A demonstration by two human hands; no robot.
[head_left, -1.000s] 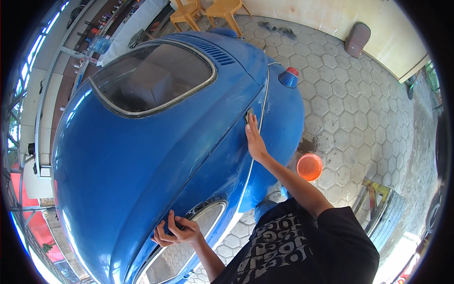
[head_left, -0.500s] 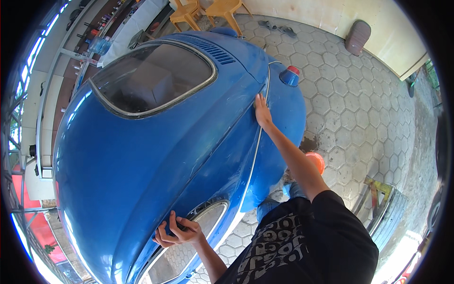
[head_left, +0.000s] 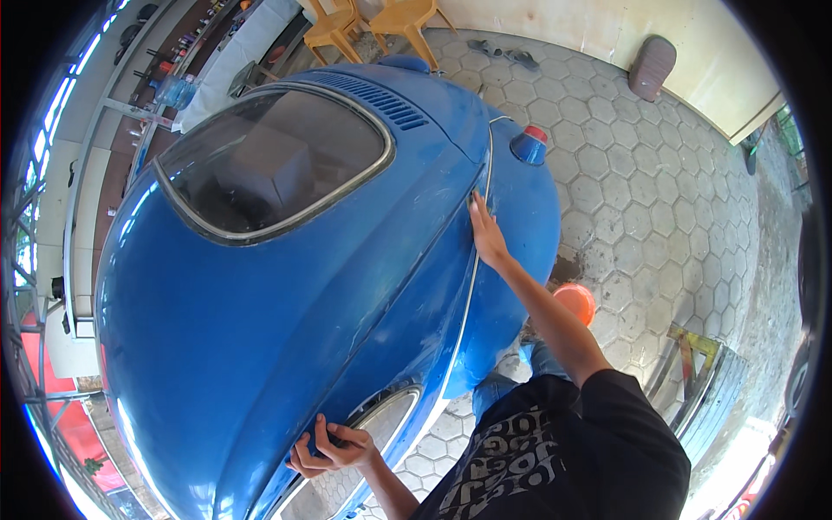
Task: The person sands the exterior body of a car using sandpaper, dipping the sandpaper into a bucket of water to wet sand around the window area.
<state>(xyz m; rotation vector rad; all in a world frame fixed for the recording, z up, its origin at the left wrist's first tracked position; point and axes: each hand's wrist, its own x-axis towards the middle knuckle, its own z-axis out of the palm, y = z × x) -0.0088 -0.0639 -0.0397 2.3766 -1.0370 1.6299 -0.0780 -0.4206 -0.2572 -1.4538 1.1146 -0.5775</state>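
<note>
A rounded blue car (head_left: pixel 260 321) fills the middle. My right hand (head_left: pixel 488 236) is stretched along its rear side, beside the pale trim strip (head_left: pixel 469 299) at the fender. Its fingers are extended and close together; a small dark patch shows by the fingertips, too little to name. At the lower left, my left hand (head_left: pixel 338 449) rests with bent fingers on the roof edge above the side window (head_left: pixel 392 425). Anything inside its curl is hidden. The rear window (head_left: pixel 277 165) lies to the left and the red-topped tail light (head_left: pixel 529 146) beyond my right hand.
An orange bucket (head_left: pixel 575 303) stands on the hexagonal paving (head_left: pixel 641 208) right of the car. A wooden bench-like frame (head_left: pixel 706 381) is nearby. Yellow chairs (head_left: pixel 407 26), sandals (head_left: pixel 507 54) and a brown padded piece (head_left: pixel 652 68) are at the back; cluttered shelves (head_left: pixel 165 87) line the left.
My right hand has slid a little toward me along the blue panel, its fingers closer together. The view has shifted slightly; my left hand stays at the roof edge.
</note>
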